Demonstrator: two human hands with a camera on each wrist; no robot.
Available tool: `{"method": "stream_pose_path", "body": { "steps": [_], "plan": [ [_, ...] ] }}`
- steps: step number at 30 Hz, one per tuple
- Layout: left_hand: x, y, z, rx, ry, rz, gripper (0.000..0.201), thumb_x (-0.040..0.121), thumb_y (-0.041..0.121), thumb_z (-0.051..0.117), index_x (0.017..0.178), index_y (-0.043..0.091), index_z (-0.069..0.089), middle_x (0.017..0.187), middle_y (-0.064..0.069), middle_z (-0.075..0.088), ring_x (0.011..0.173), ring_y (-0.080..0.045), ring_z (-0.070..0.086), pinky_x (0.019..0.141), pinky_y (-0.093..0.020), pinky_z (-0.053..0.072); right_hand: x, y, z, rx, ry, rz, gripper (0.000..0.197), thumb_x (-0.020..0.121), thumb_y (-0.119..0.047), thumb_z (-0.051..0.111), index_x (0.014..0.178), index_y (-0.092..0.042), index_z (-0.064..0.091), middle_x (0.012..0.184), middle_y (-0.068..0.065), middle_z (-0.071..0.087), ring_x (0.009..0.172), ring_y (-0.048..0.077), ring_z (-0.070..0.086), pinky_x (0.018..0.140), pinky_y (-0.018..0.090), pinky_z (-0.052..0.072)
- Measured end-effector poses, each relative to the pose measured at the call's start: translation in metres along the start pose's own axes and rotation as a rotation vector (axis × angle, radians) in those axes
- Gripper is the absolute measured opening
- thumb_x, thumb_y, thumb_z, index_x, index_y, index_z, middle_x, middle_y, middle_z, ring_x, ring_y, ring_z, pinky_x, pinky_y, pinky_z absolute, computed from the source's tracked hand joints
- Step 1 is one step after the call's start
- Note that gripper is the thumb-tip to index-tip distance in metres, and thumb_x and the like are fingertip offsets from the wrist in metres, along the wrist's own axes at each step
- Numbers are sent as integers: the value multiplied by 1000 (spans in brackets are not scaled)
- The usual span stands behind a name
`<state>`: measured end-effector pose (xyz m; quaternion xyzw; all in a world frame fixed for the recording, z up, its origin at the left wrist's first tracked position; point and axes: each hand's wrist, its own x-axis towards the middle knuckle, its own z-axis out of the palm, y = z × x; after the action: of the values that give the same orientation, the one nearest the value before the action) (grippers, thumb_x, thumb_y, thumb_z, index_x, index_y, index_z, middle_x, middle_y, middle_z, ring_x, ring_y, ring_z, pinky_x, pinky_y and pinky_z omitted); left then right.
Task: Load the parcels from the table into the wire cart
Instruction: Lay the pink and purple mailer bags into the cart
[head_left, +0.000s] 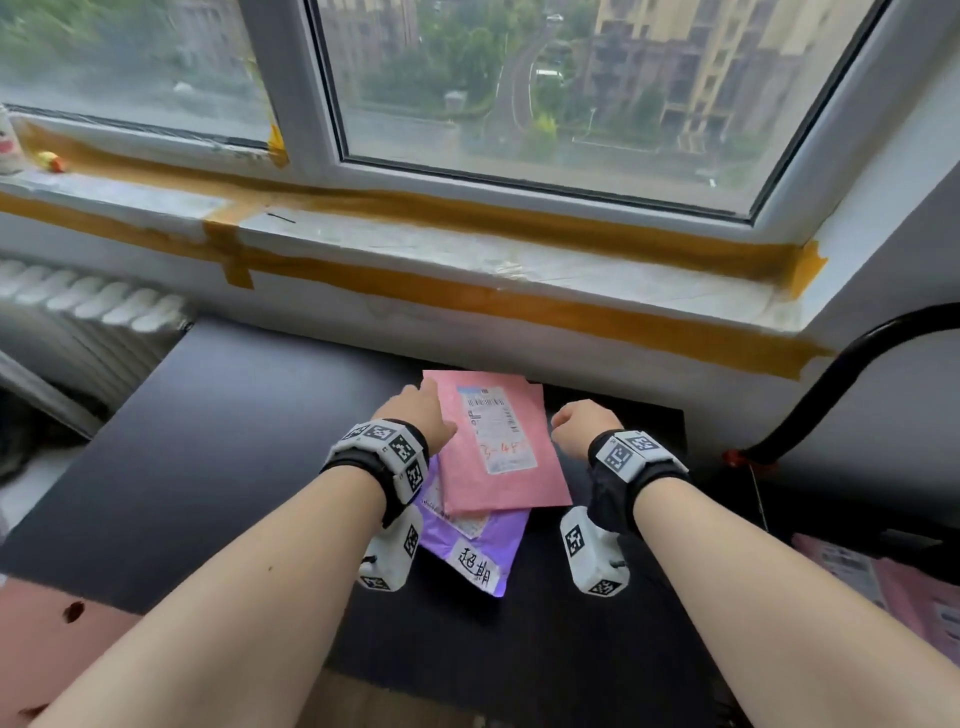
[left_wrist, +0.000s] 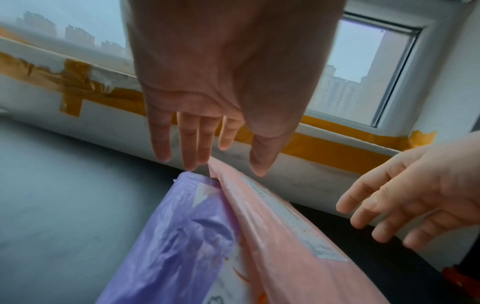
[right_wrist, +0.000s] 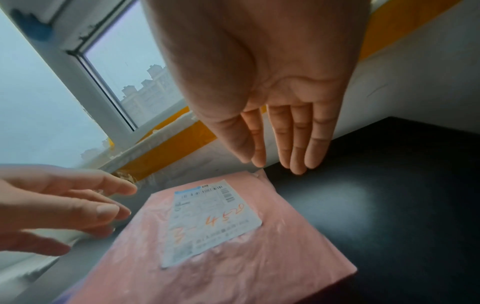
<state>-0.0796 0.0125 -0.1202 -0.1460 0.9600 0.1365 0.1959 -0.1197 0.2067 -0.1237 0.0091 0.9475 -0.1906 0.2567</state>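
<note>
A pink parcel (head_left: 498, 441) with a white shipping label lies on the dark table (head_left: 234, 441) near the wall. It rests on a purple parcel (head_left: 478, 545), which sticks out toward me. My left hand (head_left: 423, 402) hovers at the pink parcel's far left corner with straight fingers (left_wrist: 189, 144), the tips just above the corner (left_wrist: 215, 166). My right hand (head_left: 574, 421) hangs beside the parcel's right edge. Its fingers (right_wrist: 298, 144) are straight and point down at the far right corner of the pink parcel (right_wrist: 221, 236). Neither hand holds anything.
A windowsill (head_left: 467, 249) edged with orange tape runs just behind the table. A radiator (head_left: 78, 312) stands at the left. A black curved tube (head_left: 852, 374) rises at the right, with more pink parcels (head_left: 883, 582) below it. A pink sheet (head_left: 52, 649) lies at bottom left.
</note>
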Motion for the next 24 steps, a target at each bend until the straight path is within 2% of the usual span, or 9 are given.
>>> {"method": "stream_pose_path", "body": {
  "steps": [4,7,9,11,16,18,20,22,24],
  "plan": [
    [22,-3,7,-61,-15,-52,70,89,35,55,145,8,22,134,-14,49,120,-32,52,96,-38,44,25,-5,13,12,-68,34,29,85,-11,48,109,-14,65,107,12,69,88,29,66,77,30,52],
    [32,-4,8,-89,-16,-40,67,89,32,56,142,9,23,128,-13,55,115,-33,56,91,-37,46,36,-8,19,32,-122,63,33,85,-10,45,115,-11,58,112,14,66,96,32,67,86,38,55],
    [35,-3,6,-94,-22,-41,63,90,28,56,141,9,25,125,-14,58,113,-34,56,89,-36,46,41,-9,21,54,-148,69,36,84,-11,46,118,-10,56,116,13,64,100,34,66,81,40,56],
    [36,0,6,-100,-18,-42,61,90,26,56,140,10,26,126,-15,58,114,-34,56,89,-36,45,44,-9,19,81,-146,77,38,84,-13,48,122,-11,54,118,12,62,102,34,65,73,36,53],
    [38,0,7,-166,42,-15,57,88,12,52,140,13,28,123,-15,60,111,-34,57,88,-37,46,43,-5,16,174,-94,135,41,87,-12,50,128,-9,51,122,14,59,102,34,64,85,41,55],
    [34,0,6,-205,70,-9,63,88,8,49,144,16,23,120,-15,60,108,-34,57,85,-37,46,39,-4,15,201,-85,150,33,84,-12,51,116,-8,58,112,14,64,95,34,66,85,43,56],
    [29,0,2,-240,84,-8,70,88,7,48,149,17,15,120,-16,60,108,-34,57,86,-37,46,35,-6,13,221,-76,142,24,80,-11,54,102,-7,64,95,12,68,83,31,67,80,40,58],
    [22,-2,-3,-257,94,1,73,88,7,49,150,16,11,119,-16,60,108,-34,58,85,-38,46,29,-8,9,223,-45,121,18,82,-9,55,95,-8,66,73,6,64,70,26,65,72,35,58],
    [15,-6,-8,-268,111,18,77,87,6,50,151,16,8,118,-15,61,106,-33,59,84,-37,46,20,-10,4,219,-5,106,13,84,-8,55,90,-11,66,64,3,60,64,23,61,63,32,54]
  ]
}}
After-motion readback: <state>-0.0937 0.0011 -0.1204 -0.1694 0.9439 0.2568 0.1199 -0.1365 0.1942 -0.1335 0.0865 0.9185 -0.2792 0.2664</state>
